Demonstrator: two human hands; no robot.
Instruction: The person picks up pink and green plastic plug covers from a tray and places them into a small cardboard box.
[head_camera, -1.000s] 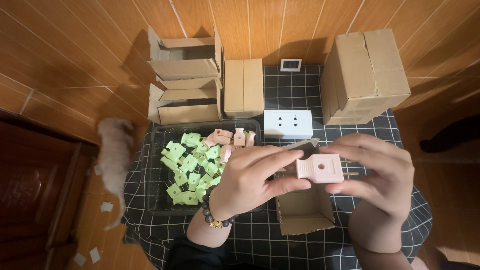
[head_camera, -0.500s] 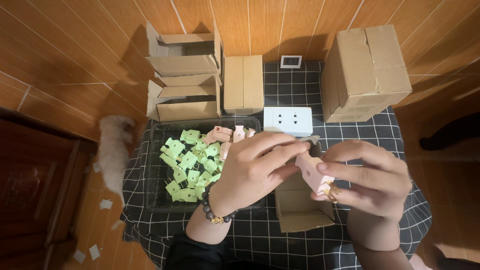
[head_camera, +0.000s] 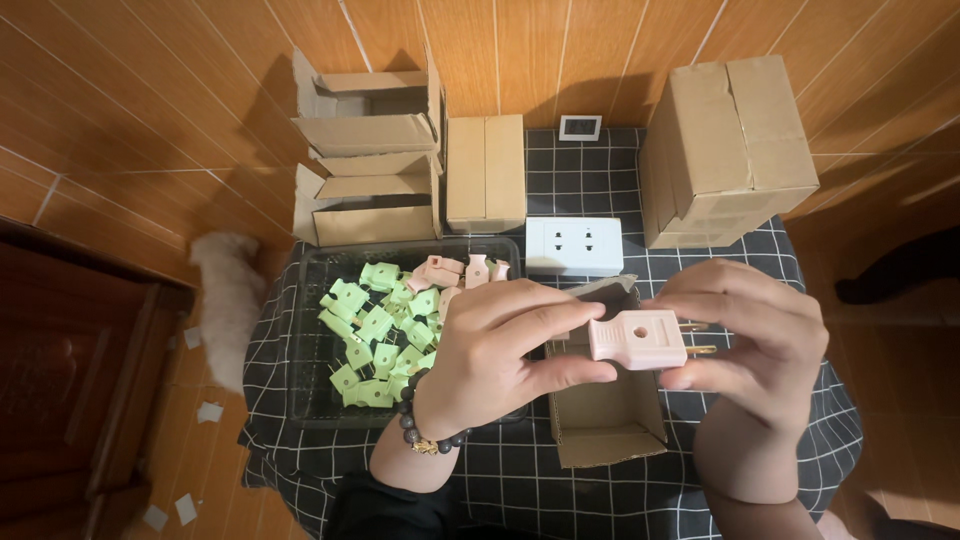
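The pink plug adapter (head_camera: 638, 340) is held level between both hands, above the open small cardboard box (head_camera: 603, 415). Its brass prongs (head_camera: 700, 349) project to the right. The left hand (head_camera: 500, 350) grips the adapter's left end with thumb and forefinger closed on it; the right hand (head_camera: 745, 345) closes its fingers around the prong end.

Step in hand, as judged: inspection or orientation of one adapter over the box. The next move calls for a steady two-hand grip and alignment of the part with the box opening.

To the left, a black tray (head_camera: 310, 340) holds many green adapters (head_camera: 375, 330) and a few pink ones (head_camera: 450, 270). A white socket block (head_camera: 574, 245) lies beyond the box. The surface carries a black checked cloth (head_camera: 500, 470). Cardboard cartons (head_camera: 730, 150) stand at the rear. The floor is orange-brown tile.
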